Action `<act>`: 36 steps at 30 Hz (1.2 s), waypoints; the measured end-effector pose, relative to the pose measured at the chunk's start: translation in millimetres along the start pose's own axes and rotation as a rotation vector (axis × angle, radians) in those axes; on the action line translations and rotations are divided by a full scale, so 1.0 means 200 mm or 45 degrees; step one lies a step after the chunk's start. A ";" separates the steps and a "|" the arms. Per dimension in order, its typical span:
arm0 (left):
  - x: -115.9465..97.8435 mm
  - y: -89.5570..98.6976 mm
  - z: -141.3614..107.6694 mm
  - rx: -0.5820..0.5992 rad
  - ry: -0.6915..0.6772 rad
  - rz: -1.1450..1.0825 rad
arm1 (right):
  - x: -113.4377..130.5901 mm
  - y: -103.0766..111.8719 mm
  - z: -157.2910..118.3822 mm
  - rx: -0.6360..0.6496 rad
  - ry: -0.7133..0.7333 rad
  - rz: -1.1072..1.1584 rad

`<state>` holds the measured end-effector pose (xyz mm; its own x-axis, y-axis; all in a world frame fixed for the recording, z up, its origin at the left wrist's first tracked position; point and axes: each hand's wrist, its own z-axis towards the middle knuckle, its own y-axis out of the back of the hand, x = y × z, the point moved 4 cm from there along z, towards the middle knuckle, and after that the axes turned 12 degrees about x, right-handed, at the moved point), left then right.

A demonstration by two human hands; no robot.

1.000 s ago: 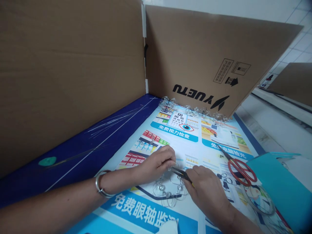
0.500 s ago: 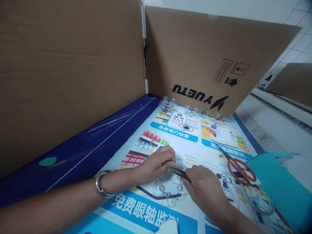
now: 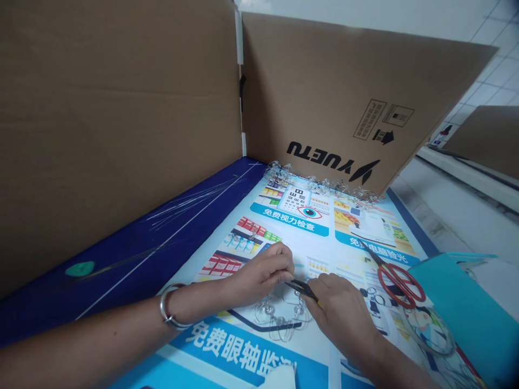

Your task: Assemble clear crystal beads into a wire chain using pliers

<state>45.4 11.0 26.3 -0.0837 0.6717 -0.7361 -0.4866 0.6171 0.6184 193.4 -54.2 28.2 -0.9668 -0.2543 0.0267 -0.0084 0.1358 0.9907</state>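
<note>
Dark-jawed pliers are held in my right hand, their tips touching the fingertips of my left hand. That left hand, with a silver bangle on its wrist, is pinched closed at the upper end of a wire piece with clear beads. The beaded loops hang below the fingers, over the printed sheet. What exactly sits between the left fingertips is too small to make out.
Red-handled scissors lie at the right beside a coil of wire and a teal sheet. Beaded wire pieces line the cardboard wall. Loose wires and a green blob are at the left.
The beaded loops have shifted slightly under my left hand. Both hands have stayed almost in place, with the plier tips a little farther right.
</note>
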 end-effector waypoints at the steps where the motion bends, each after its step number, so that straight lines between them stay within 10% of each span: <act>1: 0.00 0.00 0.00 -0.002 0.003 0.003 | 0.00 0.00 0.00 0.001 0.002 0.000; 36: -0.01 0.00 0.00 -0.004 0.006 -0.022 | 0.01 0.00 -0.01 0.115 0.000 0.034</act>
<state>45.4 10.3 27.2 -0.0795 0.6586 -0.7483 -0.4904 0.6277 0.6046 192.4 -56.0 29.4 -0.9670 -0.2494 0.0527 -0.0058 0.2279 0.9737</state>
